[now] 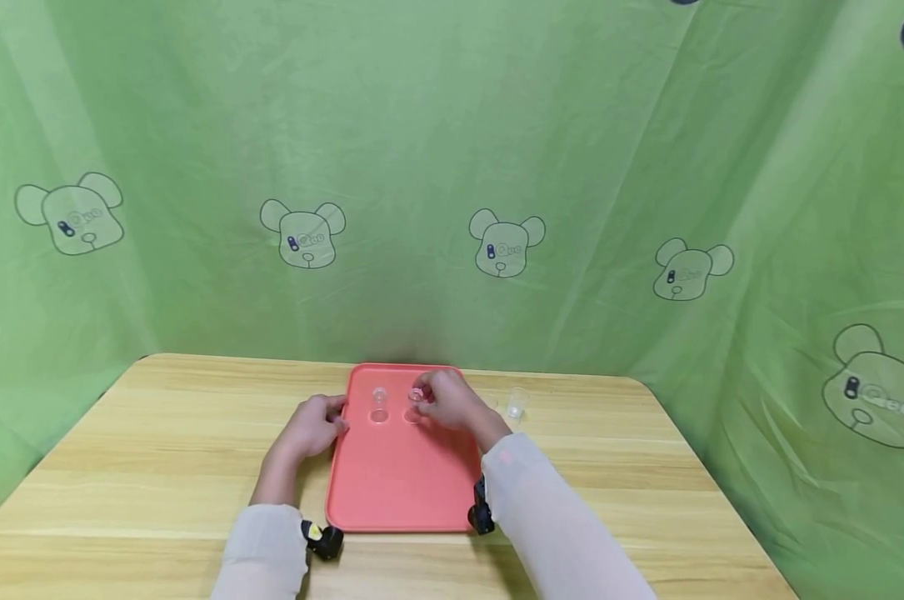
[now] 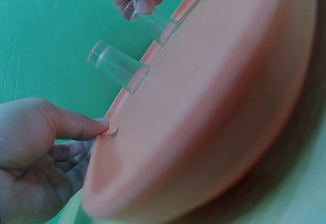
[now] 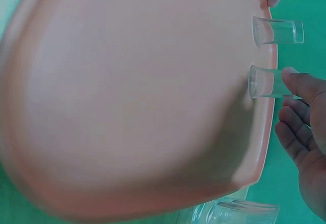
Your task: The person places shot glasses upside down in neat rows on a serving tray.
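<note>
On a red tray [image 1: 405, 483] stand two small clear cups, upside down with their wide rims on the tray. My right hand [image 1: 452, 398] grips the right cup [image 3: 267, 83] near its narrow upper end, between thumb and fingers. That cup's rim rests at the tray surface in the right wrist view. Just left of it stands the other cup [image 2: 119, 68], untouched. At the tray's left edge, my left hand [image 1: 312, 427] pinches the rim, thumb [image 2: 91, 127] on top and fingers on the outer side.
Right of the tray, a clear cup [image 1: 517, 403] stands on the wooden table [image 1: 609, 475], with more clear plastic beside it partly hidden by the right wrist. A green curtain [image 1: 407, 150] with bear-head prints hangs behind the table and along its sides.
</note>
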Demonstrator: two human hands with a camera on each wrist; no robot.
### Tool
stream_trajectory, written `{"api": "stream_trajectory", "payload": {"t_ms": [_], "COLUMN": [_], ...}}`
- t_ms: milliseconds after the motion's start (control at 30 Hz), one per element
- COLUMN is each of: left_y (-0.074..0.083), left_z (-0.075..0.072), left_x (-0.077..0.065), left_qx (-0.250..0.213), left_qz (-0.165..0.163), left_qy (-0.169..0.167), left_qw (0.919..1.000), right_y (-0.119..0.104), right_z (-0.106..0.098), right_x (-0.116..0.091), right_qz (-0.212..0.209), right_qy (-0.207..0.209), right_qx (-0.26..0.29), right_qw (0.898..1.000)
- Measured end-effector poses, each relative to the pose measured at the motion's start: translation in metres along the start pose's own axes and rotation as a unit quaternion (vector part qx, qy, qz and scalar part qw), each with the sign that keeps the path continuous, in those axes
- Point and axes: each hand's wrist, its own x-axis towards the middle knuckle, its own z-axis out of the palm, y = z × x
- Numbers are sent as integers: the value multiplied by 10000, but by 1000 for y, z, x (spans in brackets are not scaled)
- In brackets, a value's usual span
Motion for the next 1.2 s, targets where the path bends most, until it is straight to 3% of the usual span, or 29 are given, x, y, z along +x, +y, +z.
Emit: {"api": "stream_trajectory", "payload": {"t_ms": [533,1200], "left_y": [1,2], "left_z": [0,1], "left_x": [0,-2], "left_qx": [15,70], "left_qz": [-24,0], "left_qy": [12,14], "left_qw": [10000,10000], "right_y": [2,50], "right_z": [-30,-77], "right_x": [-7,-49], "right_qz": [299,339], "right_qy": [48,521], "right_qx": [93,217], "right_qw": [9995,9978]}}
